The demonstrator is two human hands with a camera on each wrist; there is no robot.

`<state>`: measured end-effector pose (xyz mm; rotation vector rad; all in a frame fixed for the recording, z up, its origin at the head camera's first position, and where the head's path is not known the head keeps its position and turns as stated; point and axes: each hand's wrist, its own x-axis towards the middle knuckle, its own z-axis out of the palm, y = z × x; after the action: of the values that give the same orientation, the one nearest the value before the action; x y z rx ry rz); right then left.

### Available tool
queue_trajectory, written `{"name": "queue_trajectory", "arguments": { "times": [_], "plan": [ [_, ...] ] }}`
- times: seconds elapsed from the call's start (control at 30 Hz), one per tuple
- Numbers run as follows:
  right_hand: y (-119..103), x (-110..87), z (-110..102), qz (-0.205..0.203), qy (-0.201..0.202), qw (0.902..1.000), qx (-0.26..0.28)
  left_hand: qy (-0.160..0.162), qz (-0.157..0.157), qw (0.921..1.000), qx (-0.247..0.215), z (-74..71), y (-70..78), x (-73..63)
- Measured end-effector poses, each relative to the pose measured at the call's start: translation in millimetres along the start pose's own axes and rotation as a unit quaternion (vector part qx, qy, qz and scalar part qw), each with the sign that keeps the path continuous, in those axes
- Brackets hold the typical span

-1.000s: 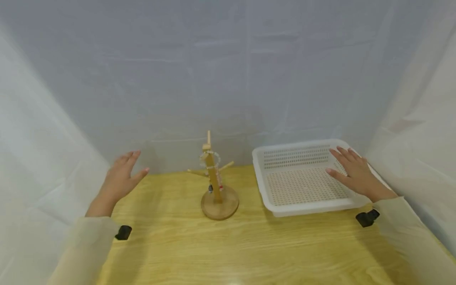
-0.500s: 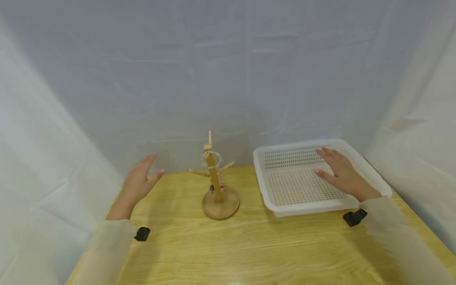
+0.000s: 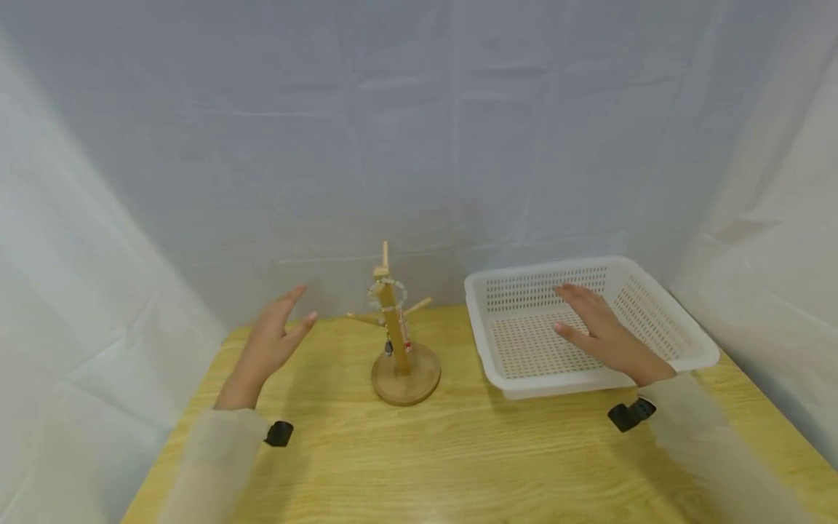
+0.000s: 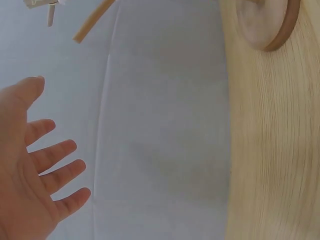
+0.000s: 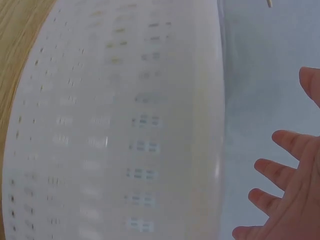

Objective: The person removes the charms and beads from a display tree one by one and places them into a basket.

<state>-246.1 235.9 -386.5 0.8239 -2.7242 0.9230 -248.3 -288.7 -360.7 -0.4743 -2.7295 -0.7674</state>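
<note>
A wooden jewelry stand (image 3: 396, 338) with a round base stands upright mid-table. On its pegs hang a pale beaded bracelet (image 3: 402, 291), a piece with a dark pendant (image 3: 389, 348) and a pink-and-red strand (image 3: 406, 335). To the stand's left, my left hand (image 3: 268, 346) hovers with fingers extended and thumb apart, touching nothing. My right hand (image 3: 605, 335) is held above the white plastic basket (image 3: 487, 364), fingers straight, holding nothing. Spread fingers (image 4: 62, 155) of the left hand show in the left wrist view, and the stand's base (image 4: 267, 22) appears at its top right.
The light wooden table (image 3: 419, 458) ends at a pale sheet (image 3: 419, 145) hanging behind it. More white sheeting (image 3: 72, 291) hangs at the left and right sides. The slotted basket occupies the table's right rear.
Both hands have moved inward: the left one to the right, closer to the stand, and the right one to the left over the basket. Stand and basket have kept their places.
</note>
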Motion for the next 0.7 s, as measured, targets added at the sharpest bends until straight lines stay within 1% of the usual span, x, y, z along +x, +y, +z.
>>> {"name": "queue_trajectory", "arguments": {
  "times": [0.17, 0.33, 0.5, 0.7],
  "plan": [
    [-8.5, 5.2, 10.6, -0.004, 0.003, 0.9997, 0.024, 0.001, 0.002, 0.9998, -0.022, 9.4, 5.0, 0.6],
    [-18.1, 9.7, 20.3, -0.005, 0.0, 0.9988, 0.048, -0.01, 0.004, 0.9994, -0.034, 17.4, 12.0, 1.5],
    [-29.3, 14.2, 30.3, -0.018, -0.003, 0.9984, 0.053, -0.013, 0.009, 0.9989, -0.043, 23.4, 17.4, 2.6],
    [-44.8, 19.5, 39.3, -0.036, -0.003, 0.9974, 0.062, -0.006, 0.013, 0.9982, -0.057, 29.2, 23.4, 5.9]
  ]
}}
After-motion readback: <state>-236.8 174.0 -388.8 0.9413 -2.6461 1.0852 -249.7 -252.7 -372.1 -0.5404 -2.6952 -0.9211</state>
